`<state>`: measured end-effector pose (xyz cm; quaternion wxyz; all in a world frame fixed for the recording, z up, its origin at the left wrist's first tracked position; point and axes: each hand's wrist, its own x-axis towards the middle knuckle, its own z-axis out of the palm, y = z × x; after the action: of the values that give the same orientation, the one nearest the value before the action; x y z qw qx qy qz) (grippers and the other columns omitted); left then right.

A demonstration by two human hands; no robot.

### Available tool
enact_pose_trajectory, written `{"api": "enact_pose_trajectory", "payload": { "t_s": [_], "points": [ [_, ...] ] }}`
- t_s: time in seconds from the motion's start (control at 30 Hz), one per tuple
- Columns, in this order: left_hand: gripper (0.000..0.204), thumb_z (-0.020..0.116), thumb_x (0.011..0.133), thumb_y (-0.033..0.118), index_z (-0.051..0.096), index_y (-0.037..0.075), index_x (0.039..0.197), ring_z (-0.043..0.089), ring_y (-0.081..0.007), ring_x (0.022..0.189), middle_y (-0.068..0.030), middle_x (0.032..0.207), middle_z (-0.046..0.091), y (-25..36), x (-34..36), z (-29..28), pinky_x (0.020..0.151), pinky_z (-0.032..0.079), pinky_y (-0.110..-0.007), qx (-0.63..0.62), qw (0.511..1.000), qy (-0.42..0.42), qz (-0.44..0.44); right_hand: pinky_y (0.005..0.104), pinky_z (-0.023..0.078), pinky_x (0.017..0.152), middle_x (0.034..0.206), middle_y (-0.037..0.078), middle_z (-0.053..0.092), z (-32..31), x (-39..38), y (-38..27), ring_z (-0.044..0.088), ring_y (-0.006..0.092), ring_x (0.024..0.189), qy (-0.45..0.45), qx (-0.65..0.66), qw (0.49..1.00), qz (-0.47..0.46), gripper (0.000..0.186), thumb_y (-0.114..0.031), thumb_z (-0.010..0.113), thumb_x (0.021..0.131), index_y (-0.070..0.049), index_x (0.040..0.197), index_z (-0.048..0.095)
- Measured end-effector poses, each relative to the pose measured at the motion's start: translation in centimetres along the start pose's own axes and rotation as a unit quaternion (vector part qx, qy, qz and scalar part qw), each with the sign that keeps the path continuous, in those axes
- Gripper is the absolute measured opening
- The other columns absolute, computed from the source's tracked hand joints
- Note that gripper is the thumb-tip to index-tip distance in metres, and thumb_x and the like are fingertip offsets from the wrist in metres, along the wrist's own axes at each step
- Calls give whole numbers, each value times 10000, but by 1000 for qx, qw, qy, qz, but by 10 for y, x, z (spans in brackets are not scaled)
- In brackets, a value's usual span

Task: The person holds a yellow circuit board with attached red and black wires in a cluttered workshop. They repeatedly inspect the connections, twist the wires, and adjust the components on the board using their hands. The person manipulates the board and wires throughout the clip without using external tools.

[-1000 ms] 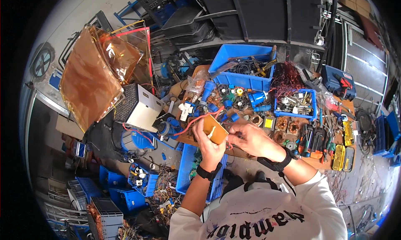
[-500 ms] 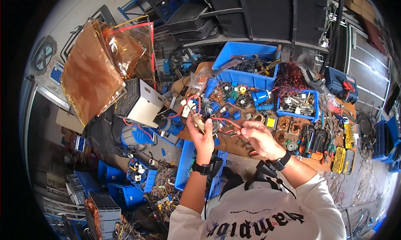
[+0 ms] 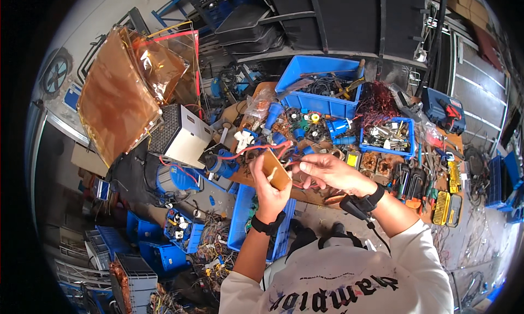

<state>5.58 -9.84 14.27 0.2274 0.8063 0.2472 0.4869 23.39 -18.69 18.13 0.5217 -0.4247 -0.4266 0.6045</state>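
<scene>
My left hand [image 3: 268, 196] is closed around a flat, tan rectangular board [image 3: 277, 175], which is tilted so its broad face shows. Red wire [image 3: 262, 146] loops above the board and runs off to the left over the bench. Just right of the board, my right hand [image 3: 333, 173] has thumb and forefinger pinched at a wire, its other fingers curled below. The exact spot where the wire meets the board is too small to make out.
Ahead on the wooden bench stands a large blue bin [image 3: 322, 102] of cables and tools. A smaller blue tray [image 3: 386, 152] of metal parts sits to its right. Hand tools [image 3: 415, 183] lie farther right. A white box [image 3: 188, 136] stands left; a blue crate [image 3: 240, 218] is below my hands.
My left hand has turned the board from edge-on to face-on. The right hand has come left, closer to the board, and the red wire has shifted with them.
</scene>
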Motion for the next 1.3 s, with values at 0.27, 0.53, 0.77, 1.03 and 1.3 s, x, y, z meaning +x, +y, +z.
{"api": "enact_pose_trajectory", "payload": {
  "t_s": [0.27,0.53,0.77,1.03,1.3],
  "points": [
    [699,739,724,59,348,-24,1298,461,-387,1041,-213,1147,419,-2,0,-8,900,398,-455,55,998,34,21,279,445,673,663,30,591,-4,-4,-4,580,129,679,37,54,997,-40,248,-228,572,942,-41,784,612],
    [514,594,912,93,337,13,1350,464,-167,1071,-86,1191,459,-18,7,-11,941,384,-295,-182,955,138,-190,318,457,725,557,20,529,-19,-22,17,604,162,717,25,125,984,-121,400,-384,538,958,-59,737,614],
    [540,573,935,112,307,-3,1391,431,-159,1147,-80,1329,421,-11,2,-12,981,355,-296,-138,976,69,-150,319,490,771,815,43,617,-35,-39,14,632,150,800,4,155,985,-69,261,-242,592,943,-27,1084,639],
    [534,575,921,80,316,-1,1380,440,-160,1126,-74,1284,430,-23,4,-9,964,367,-297,-124,979,48,-157,378,440,911,569,-25,383,-49,-45,21,509,157,640,25,274,952,-132,406,-370,558,949,-131,635,462],
    [545,609,884,66,345,7,1357,469,-156,987,-68,1123,464,-22,6,-8,887,404,-298,-114,982,73,-136,296,505,826,616,-12,509,-46,-59,1,519,102,606,78,146,983,-79,312,-232,543,970,-19,1188,608]
  ]
}}
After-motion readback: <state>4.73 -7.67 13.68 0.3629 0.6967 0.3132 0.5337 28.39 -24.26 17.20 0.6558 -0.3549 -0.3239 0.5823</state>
